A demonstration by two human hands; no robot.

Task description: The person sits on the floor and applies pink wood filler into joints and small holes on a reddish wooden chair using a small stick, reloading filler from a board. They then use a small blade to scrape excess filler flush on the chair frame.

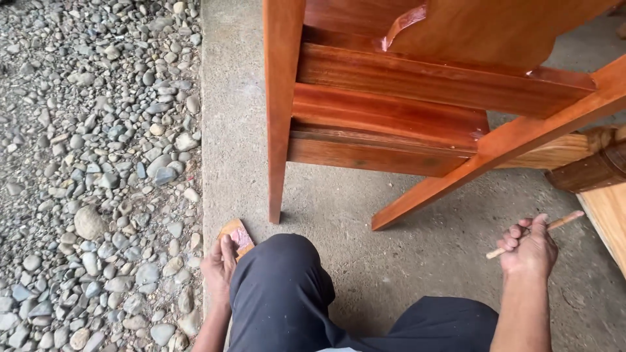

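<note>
L hand [219, 266] is down low by the left knee, fingers closed on a small flat block [237, 236], orange-brown w/ a pinkish worn face; it looks like a sanding block, but the view is partly cut off by the hand, so hard to be sure. The block sits at the edge of the concrete floor [417, 248], right where the slab meets the gravel [98, 163].

R hand [529, 248] is raised off to the right, fist closed around a thin wooden stick [554, 227]. The stick runs through the fist and pokes out both ends, its far tip pointing up-right; what's on the tip can't be made out.

Person's legs in dark trousers [287, 293] fill the bottom centre, one knee bent up betw. the two hands.

In front stands a reddish-brown, glossy wooden furniture frame [391, 111], tipped at an angle. One straight leg [279, 130] comes down to the floor just ahead of the knee, near the block but not touching it. A second slanted rail [495, 150] runs down from upper right to the floor. Horizontal boards span betw. them.

At far right, pale unfinished wood [610, 215] and a dark brown rounded piece [590, 171] sit behind the slanted rail, well apart from the L hand.
</note>
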